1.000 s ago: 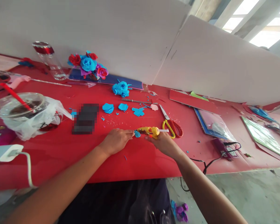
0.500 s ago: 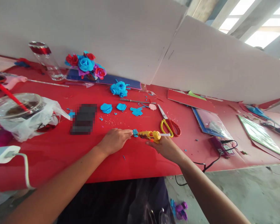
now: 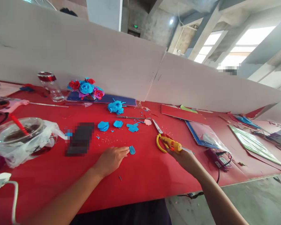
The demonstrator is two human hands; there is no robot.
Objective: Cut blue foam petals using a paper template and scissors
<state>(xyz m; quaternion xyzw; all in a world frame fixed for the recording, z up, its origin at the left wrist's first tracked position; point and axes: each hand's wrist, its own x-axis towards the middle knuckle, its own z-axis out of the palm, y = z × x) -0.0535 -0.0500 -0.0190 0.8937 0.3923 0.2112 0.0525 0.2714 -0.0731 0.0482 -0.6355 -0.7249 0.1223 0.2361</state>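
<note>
My left hand (image 3: 113, 160) is closed, its fingertips pinching a small blue paper petal (image 3: 132, 150) just over the red table. In my right hand (image 3: 183, 158) is a yellow hot glue gun (image 3: 172, 143) with a whitish glue stick at its back end. The glue gun is over the scissors (image 3: 160, 143) and hides part of their red and yellow handles. Beyond my hands lie two stacks of blue petals, a left one (image 3: 103, 126) and a smaller one (image 3: 118, 124). Blue paper scraps (image 3: 132, 127) and a pink petal (image 3: 147, 122) lie to their right.
Blue paper flowers (image 3: 115, 107) lie before a mixed bouquet (image 3: 86, 88) and a clear bottle (image 3: 51, 87) near the partition. On the left stand a bagged drink cup (image 3: 16, 129) and a pixelated dark object (image 3: 81, 139). A purple box (image 3: 219, 158) with a cable sits right.
My right hand has carried the glue gun right, away from the blue petal and over the scissors. My left hand still holds the petal. The camera view has tilted up.
</note>
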